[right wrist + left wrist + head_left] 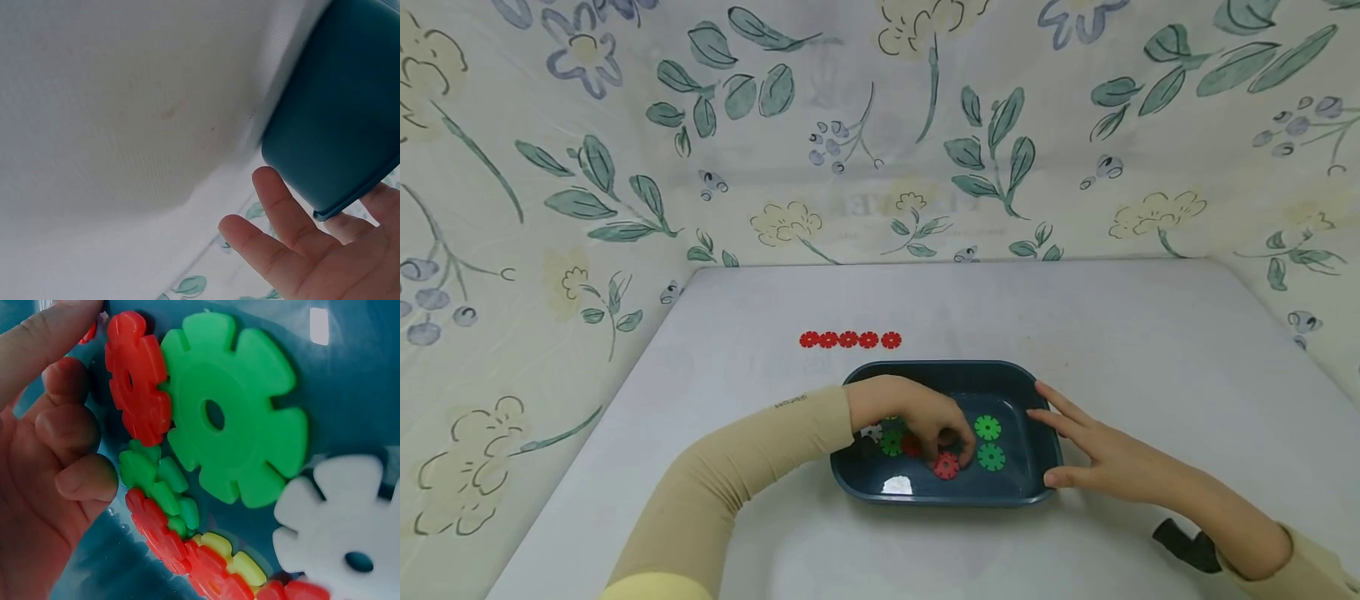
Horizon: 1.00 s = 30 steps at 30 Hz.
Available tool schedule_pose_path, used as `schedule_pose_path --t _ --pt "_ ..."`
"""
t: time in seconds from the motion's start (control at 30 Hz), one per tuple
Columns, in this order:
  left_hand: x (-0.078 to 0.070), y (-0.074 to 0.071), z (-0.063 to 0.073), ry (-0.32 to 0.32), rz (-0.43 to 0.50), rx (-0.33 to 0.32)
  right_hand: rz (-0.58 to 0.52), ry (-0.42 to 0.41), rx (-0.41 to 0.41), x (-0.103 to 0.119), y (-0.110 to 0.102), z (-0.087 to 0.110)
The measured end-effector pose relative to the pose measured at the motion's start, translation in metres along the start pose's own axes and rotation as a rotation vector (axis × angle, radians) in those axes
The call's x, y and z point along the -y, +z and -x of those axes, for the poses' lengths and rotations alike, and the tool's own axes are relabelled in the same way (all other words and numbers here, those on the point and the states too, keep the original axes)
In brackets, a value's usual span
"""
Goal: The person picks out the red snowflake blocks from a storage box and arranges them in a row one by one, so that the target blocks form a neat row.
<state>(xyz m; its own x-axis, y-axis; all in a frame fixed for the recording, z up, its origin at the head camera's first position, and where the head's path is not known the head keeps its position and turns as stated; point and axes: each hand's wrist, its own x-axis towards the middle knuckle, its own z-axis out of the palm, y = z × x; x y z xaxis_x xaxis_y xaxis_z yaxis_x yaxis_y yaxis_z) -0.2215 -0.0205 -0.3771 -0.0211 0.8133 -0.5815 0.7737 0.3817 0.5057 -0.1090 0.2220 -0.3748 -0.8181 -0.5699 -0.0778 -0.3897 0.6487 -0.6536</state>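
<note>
My left hand (936,412) reaches into a dark blue tray (1030,475), its thumb and fingertips pinching a red notched plastic disc (947,465). In the left wrist view only a sliver of that disc shows beside the thumb. Near the curled fingers lie a green disc (250,419), another red disc (134,381), a white disc (331,512) and smaller overlapping pieces. My right hand (1112,458) rests with extended fingers against the tray's right side. In the right wrist view, some of its fingertips are behind the tray's rim (356,206).
Beyond the tray, several red discs (848,339) lie in a row on the white table (760,500). Two green discs (990,442) sit in the right part of the tray. A black object (1183,546) lies by the right forearm. Floral cloth (880,167) rises behind the table.
</note>
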Motion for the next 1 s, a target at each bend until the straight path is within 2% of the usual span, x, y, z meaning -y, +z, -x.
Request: schedule_pose_path --t 0.5,1.0 --pt "0.0044 0.0009 -0.0024 0.069 0.034 -0.093 0.004 0.006 0.022 -0.0007 -0.0015 -0.0002" --pt "0.0013 -0.0017 0.0034 0.019 0.106 -0.142 -0.011 0.031 0.038 -0.0021 -0.0019 -0.0006"
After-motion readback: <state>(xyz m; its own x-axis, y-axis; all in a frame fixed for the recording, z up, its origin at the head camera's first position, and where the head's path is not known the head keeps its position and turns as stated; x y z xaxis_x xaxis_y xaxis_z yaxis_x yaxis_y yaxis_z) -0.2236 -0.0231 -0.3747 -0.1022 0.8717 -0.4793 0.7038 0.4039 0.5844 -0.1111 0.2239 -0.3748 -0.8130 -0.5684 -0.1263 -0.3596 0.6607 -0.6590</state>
